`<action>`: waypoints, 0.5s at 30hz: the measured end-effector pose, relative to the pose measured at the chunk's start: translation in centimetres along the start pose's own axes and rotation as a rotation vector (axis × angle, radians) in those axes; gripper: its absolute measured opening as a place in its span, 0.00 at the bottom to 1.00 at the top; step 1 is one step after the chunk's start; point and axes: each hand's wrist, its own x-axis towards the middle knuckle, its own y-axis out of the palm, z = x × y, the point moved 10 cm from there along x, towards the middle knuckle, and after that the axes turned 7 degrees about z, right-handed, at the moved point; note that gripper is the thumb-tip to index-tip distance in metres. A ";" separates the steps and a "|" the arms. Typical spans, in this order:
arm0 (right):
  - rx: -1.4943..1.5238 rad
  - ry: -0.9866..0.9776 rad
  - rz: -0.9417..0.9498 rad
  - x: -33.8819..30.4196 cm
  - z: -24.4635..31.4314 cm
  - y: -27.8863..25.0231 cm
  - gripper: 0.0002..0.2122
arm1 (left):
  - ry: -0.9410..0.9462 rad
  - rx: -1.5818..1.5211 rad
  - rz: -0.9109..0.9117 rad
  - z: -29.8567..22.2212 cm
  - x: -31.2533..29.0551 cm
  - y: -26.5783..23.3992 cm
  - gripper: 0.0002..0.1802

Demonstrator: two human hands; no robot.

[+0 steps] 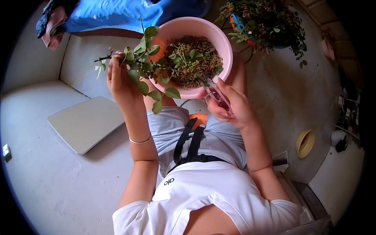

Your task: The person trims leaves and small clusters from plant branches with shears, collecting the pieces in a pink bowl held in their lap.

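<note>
My left hand [119, 78] pinches a leafy twig [145, 64] by its woody stem, to the left of the pink basin [227, 51]. The twig's green leaves hang over the basin's left rim, and its far end reaches over the contents. Wrapped round a pair of pink-handled scissors [213, 91], my right hand [235, 103] is at the basin's near right rim. The blades point in toward clusters of small brownish-green berries [192, 60], which lie in the basin with some leaves among them. My fingers partly hide the scissors' handles.
At the far right stands a heap of berry-bearing branches [270, 27]. Blue cloth [113, 15] covers something at the far left. A flat grey board [86, 123] lies on the floor to the left, and a yellow bowl [305, 143] is on the right.
</note>
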 end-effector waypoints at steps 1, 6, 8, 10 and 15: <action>0.088 -0.018 0.038 0.2 0.1 0.7 0.24 | -0.002 0.000 0.001 0.1 0.0 -0.1 0.11; -0.051 -0.019 -0.018 0.6 1.1 1.1 0.22 | 0.134 -0.083 0.127 -1.2 -0.1 0.9 0.09; -0.170 -0.010 -0.072 0.6 1.3 0.7 0.21 | 0.150 -0.077 0.136 -1.6 -0.3 1.4 0.08; -0.373 -0.019 -0.059 0.6 1.6 1.0 0.18 | 0.167 -0.069 0.144 -1.9 -0.4 1.7 0.08; -0.414 0.065 -0.063 0.1 0.7 0.7 0.17 | 0.192 -0.079 0.174 -2.3 -0.4 1.6 0.07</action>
